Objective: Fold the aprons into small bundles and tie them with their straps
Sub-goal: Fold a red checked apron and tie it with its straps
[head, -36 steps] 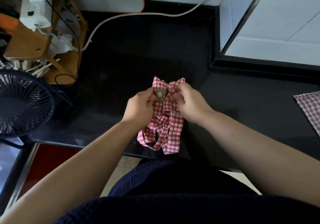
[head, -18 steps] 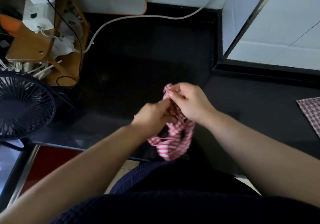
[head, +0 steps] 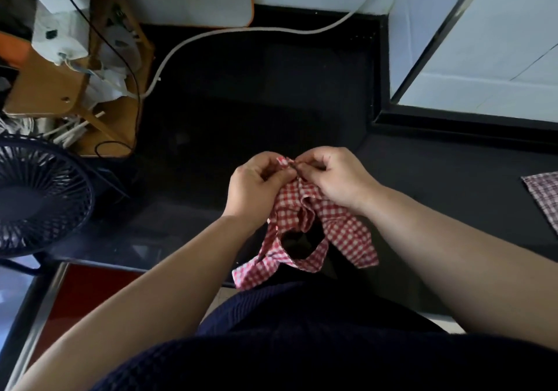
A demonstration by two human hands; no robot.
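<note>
Apron (head: 341, 227): red-and-white checked cloth, bunched, at the centre of the frame. It is held up over the near edge of the counter (head: 241, 104), and its lower part hangs towards the person's dark blue top (head: 302, 345).
Strap (head: 317, 254): same check. It forms an open loop below the bunch, with one loose end at the lower left of the loop.
Left hand (head: 256, 188): centre of the frame, at the left of the apron's top. Its fingers (head: 277, 176) are curled and pinch the cloth at its upper edge.
Right hand (head: 338, 176): just right of the left hand, fingertips meeting it. Its fingers (head: 311, 165) are curled and pinch the same upper edge.
Counter: black, filling the middle of the frame.
Second checked cloth (head: 543, 194): right edge of the frame, flat on the counter, well apart from the hands.
Fan (head: 39, 191): dark, with a round grille, at the left edge of the frame.
Cable (head: 211, 37): white, curving across the upper part of the counter.
Wooden stand (head: 39, 88): upper left of the frame, carrying white items and cords that are too cluttered to tell apart.
</note>
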